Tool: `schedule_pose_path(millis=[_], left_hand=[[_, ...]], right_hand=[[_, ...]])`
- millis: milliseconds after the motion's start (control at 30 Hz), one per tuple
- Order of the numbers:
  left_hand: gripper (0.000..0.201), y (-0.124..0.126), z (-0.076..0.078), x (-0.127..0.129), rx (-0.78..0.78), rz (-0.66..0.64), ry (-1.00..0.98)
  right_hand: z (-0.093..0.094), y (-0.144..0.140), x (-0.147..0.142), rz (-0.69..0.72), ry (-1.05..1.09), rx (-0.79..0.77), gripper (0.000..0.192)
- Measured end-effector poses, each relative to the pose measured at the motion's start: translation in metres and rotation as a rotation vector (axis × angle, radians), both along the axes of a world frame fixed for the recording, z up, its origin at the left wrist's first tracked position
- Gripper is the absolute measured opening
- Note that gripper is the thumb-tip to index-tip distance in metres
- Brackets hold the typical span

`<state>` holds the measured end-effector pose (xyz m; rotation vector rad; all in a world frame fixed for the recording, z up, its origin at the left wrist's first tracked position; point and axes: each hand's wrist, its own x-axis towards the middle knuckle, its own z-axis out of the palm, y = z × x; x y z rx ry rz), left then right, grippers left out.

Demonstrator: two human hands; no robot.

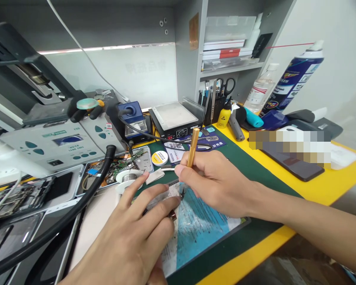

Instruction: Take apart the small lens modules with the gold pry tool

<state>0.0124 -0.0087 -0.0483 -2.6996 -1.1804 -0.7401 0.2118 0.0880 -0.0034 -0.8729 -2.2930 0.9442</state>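
Now the green mat (243, 237) is lying across the yellow table (338, 186), and a blue sheet (195, 225) is sitting near its front edge. Pressing spread fingers on that sheet is the left hand (130, 241). Pinching a gold tool (192, 147) upright over it is the right hand (216, 182).

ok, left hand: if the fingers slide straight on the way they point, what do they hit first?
Likely the round metal reel just beyond the left hand fingertips, then the open circuit board tray. Depth is unclear, so the fingers might pass over it.
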Motion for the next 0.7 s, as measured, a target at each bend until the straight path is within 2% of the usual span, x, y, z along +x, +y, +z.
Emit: schedule_pose_path(millis=[100,233,400,567,600,700], left_hand=[[0.031,-0.002,0.001,0.000,-0.034,-0.001,0.012],[0.030,-0.006,0.011,0.003,-0.149,0.052,0.063],[0.038,-0.008,0.022,0.007,-0.167,0.066,0.070],[0.037,-0.005,0.013,0.004,-0.128,0.074,0.051],[0.033,-0.004,0.010,0.003,-0.052,0.007,0.013],[0.031,-0.001,0.003,0.000,-0.019,-0.011,0.006]], right_hand=[[-0.001,0.000,0.000,-0.003,0.008,0.006,0.032],[-0.001,-0.001,0.000,-0.013,0.012,0.022,0.031],[0.000,-0.001,0.000,-0.008,-0.004,0.042,0.033],[0.001,-0.002,-0.001,-0.007,0.001,0.042,0.034],[0.001,-0.003,-0.001,-0.006,0.001,0.045,0.034],[0.000,-0.003,-0.001,-0.006,-0.002,0.055,0.033]])
